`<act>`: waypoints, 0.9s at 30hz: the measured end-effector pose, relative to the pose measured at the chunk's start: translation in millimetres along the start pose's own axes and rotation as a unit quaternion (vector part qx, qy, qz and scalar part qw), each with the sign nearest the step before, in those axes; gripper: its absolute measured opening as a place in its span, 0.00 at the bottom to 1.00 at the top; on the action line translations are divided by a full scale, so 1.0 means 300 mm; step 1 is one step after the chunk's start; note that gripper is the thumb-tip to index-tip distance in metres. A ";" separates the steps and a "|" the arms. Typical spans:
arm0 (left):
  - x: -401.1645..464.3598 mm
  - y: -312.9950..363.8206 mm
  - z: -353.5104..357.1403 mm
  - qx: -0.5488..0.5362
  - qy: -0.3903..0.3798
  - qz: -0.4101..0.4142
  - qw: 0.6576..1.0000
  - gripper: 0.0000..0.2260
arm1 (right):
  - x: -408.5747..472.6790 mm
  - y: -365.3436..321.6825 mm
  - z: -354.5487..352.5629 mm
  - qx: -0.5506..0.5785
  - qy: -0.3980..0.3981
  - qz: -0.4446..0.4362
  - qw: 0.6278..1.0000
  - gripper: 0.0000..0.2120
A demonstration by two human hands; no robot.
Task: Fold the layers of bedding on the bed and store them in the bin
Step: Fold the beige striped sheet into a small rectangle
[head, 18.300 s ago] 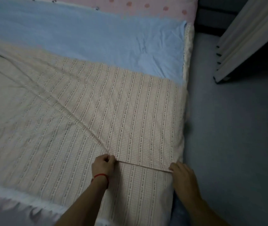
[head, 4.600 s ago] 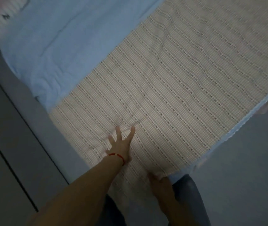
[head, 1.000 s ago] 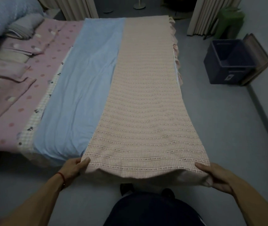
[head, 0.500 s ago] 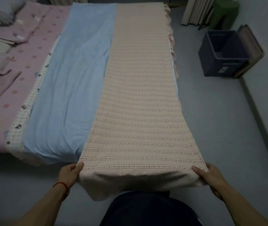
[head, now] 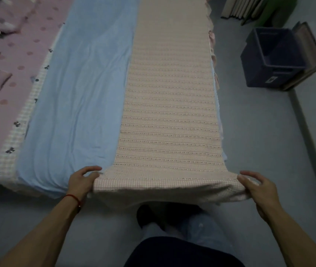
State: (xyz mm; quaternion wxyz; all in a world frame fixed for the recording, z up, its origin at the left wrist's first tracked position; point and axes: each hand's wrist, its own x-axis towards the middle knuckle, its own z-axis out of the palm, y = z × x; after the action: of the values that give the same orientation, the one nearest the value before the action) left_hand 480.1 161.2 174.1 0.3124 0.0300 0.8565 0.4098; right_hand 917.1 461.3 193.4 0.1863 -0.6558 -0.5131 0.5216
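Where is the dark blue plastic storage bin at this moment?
The dark blue plastic storage bin stands on the grey floor, upper right of the head view, right of the bed.

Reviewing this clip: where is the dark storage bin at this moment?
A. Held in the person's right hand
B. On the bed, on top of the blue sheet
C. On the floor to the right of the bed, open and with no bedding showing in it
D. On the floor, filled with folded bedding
C: the bin stands on the floor right of the bed, its visible inside bare, while both hands hold the checked blanket.

I see a beige checked blanket (head: 169, 105) with dashed stripes. Left of my grip lie a plain light-blue sheet (head: 80, 97) and pink dotted bedding (head: 8, 74).
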 end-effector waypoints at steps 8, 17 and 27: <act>0.294 0.270 0.104 -0.130 -0.020 -0.066 0.989 0.08 | 0.397 -0.212 0.108 0.054 -0.078 0.051 0.994 0.13; 0.888 0.350 0.440 -0.166 -0.013 -0.093 0.982 0.21 | 1.051 -0.204 0.440 0.037 -0.118 0.107 0.987 0.15; 1.020 0.200 0.551 -0.069 -0.029 -0.093 0.993 0.04 | 1.165 -0.097 0.515 -0.014 -0.083 0.064 0.994 0.19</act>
State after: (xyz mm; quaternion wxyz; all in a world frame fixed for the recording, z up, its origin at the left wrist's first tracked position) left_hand 314.7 408.0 -16.6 0.3753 -0.0599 0.8159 0.4357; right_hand 743.3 731.4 -15.8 0.0998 -0.6443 -0.4907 0.5781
